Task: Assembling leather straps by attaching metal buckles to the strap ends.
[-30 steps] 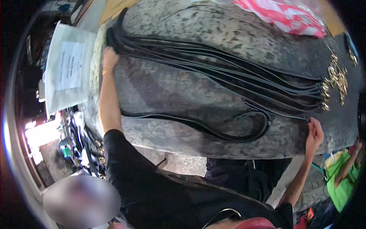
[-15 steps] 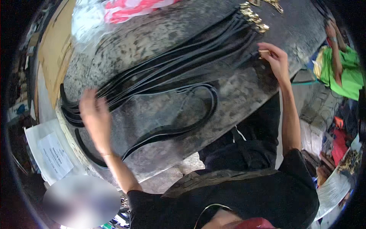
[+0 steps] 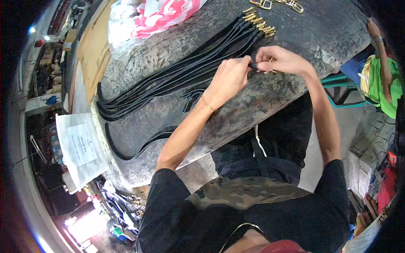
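Observation:
A row of thin black belts [image 3: 168, 76] lies side by side across the table, their gold buckles [image 3: 258, 24] bunched at the far end. My left hand [image 3: 231, 78] is closed in a pinch near the end of another black belt, largely hidden by the hand. Close against it, the curled fingers of my right hand [image 3: 284, 61] grip this belt's gold buckle [image 3: 272, 64]. A loose black strap [image 3: 143, 149] curves over the table's near left part, passing behind my left forearm.
Beyond the belts sits a clear and pink-striped plastic bag [image 3: 162, 17]. More gold buckles [image 3: 278, 4] lie at the table's far edge. A white labelled sack [image 3: 82, 147] hangs by the left edge. At the right, another person in green [image 3: 390, 80] reaches to the table.
My left hand has come from the belts' left ends over to my right hand, and both now meet at one belt's buckle end. The view has shifted too.

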A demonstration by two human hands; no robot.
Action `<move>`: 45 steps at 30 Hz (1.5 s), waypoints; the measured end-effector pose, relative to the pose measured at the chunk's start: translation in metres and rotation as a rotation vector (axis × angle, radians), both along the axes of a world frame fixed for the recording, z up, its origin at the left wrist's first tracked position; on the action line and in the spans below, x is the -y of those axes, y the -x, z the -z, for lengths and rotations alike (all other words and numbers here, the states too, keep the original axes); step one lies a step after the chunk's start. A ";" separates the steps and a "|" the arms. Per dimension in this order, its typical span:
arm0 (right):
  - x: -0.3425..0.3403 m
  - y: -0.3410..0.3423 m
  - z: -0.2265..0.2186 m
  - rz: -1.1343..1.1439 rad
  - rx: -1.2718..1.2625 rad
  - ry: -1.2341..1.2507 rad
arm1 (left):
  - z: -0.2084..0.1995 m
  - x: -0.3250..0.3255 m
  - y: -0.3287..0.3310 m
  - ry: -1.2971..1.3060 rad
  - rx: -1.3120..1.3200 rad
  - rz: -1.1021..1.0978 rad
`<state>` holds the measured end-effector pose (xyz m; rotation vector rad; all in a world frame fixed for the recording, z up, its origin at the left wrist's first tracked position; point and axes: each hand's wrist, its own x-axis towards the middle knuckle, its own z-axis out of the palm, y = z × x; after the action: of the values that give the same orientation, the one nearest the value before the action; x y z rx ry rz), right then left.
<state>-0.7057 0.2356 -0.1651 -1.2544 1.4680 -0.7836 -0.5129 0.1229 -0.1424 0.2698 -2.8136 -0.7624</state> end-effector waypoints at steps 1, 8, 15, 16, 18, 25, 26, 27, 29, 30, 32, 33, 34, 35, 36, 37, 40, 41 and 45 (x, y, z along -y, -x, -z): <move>0.010 -0.002 -0.004 -0.058 0.067 0.030 | 0.002 -0.003 -0.003 -0.007 -0.035 0.004; 0.027 -0.006 -0.014 -0.229 -0.051 0.052 | 0.009 -0.006 -0.014 0.164 -0.125 0.051; 0.025 -0.003 -0.001 -0.125 -0.039 0.101 | 0.024 0.004 -0.015 0.179 -0.131 0.042; 0.024 -0.001 0.003 -0.131 -0.044 0.098 | 0.028 0.006 -0.014 0.147 -0.131 0.038; 0.019 -0.002 0.005 -0.057 -0.016 0.325 | 0.018 0.011 -0.012 0.029 -0.103 -0.004; -0.001 -0.002 0.031 0.465 -0.293 0.443 | 0.013 0.010 -0.006 0.139 0.021 -0.172; -0.003 -0.004 0.033 0.559 -0.408 0.514 | 0.002 0.003 -0.006 0.128 0.027 -0.168; -0.002 -0.002 0.038 0.594 -0.447 0.634 | -0.011 -0.007 -0.010 0.237 -0.173 -0.176; -0.008 -0.007 0.036 0.650 -0.482 0.635 | -0.030 -0.023 -0.036 0.335 -0.348 -0.308; -0.006 -0.011 0.028 0.716 -0.522 0.658 | -0.041 -0.027 -0.055 0.329 -0.328 -0.425; -0.019 -0.046 0.004 0.812 -0.616 0.682 | -0.034 -0.035 -0.107 0.319 -0.170 -0.781; -0.024 -0.067 -0.004 0.850 -0.626 0.712 | -0.024 -0.043 -0.127 0.340 -0.081 -0.892; -0.029 -0.093 -0.007 0.766 -0.498 0.694 | -0.014 -0.051 -0.140 0.356 0.007 -1.006; -0.031 -0.118 -0.010 0.585 -0.371 0.623 | -0.002 -0.055 -0.148 0.377 -0.001 -1.015; -0.026 -0.141 -0.009 0.403 -0.262 0.657 | 0.007 -0.059 -0.150 0.394 -0.013 -1.018; -0.015 -0.159 -0.003 0.345 -0.156 0.601 | 0.011 -0.061 -0.151 0.411 -0.063 -0.988; 0.031 -0.180 0.016 0.314 -0.311 0.577 | 0.025 -0.074 -0.171 0.224 -0.111 -0.783; 0.039 -0.180 0.016 0.308 -0.313 0.588 | 0.027 -0.077 -0.177 0.222 -0.156 -0.718; 0.028 -0.173 -0.004 0.099 -0.175 0.250 | 0.024 -0.080 -0.203 0.232 -0.115 -0.693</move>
<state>-0.5322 0.2078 -0.1613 -1.4770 1.6188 -0.9665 -0.3097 0.2030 -0.1666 1.0397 -2.4033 -0.2774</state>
